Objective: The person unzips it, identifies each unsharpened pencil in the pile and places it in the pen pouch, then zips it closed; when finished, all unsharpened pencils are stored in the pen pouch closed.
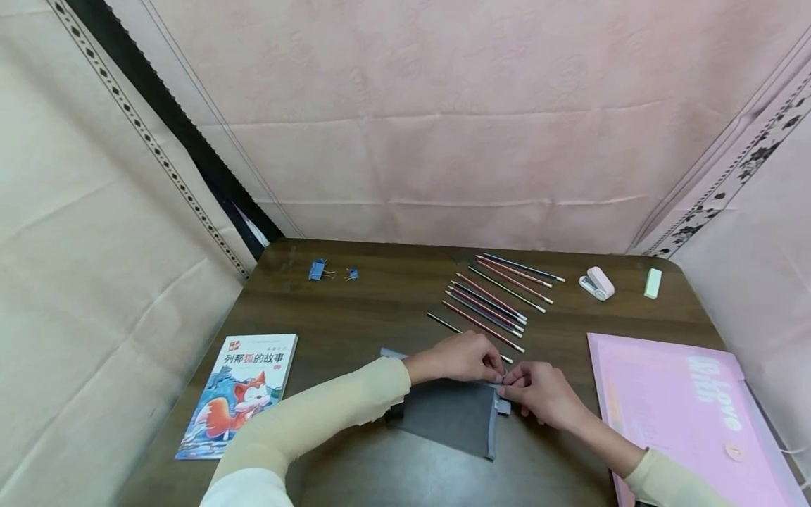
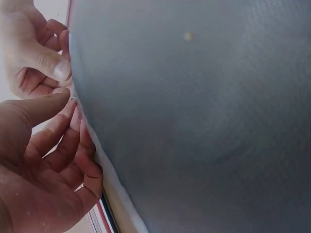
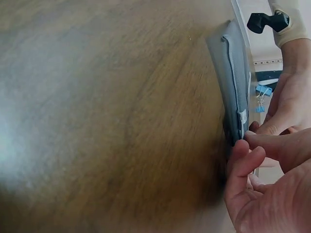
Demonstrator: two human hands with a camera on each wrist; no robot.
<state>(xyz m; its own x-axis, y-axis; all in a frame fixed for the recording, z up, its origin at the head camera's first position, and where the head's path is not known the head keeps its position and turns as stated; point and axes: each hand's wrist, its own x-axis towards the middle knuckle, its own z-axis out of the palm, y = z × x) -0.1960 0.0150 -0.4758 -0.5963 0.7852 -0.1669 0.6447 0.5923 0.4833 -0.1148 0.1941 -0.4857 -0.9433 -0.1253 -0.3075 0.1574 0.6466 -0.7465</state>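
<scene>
A flat grey zippered pouch [image 1: 450,415] lies on the table in front of the person. At the far right corner of its zipped edge, my left hand [image 1: 465,357] pinches the edge between thumb and fingers. Right beside it, my right hand [image 1: 541,392] pinches the same corner, the fingertips of both hands nearly touching. In the left wrist view, the pouch's grey side [image 2: 194,121] fills most of the picture. From the right wrist, the zipped edge [image 3: 235,77] shows side-on. The zipper pull is hidden by the fingers.
Several pencils [image 1: 484,310] lie beyond the hands, one partly behind the left hand. Two blue binder clips [image 1: 318,270] sit far left, a white stapler [image 1: 597,283] and pale green eraser [image 1: 652,283] far right. A picture book [image 1: 243,394] and pink folder [image 1: 684,415] flank the pouch.
</scene>
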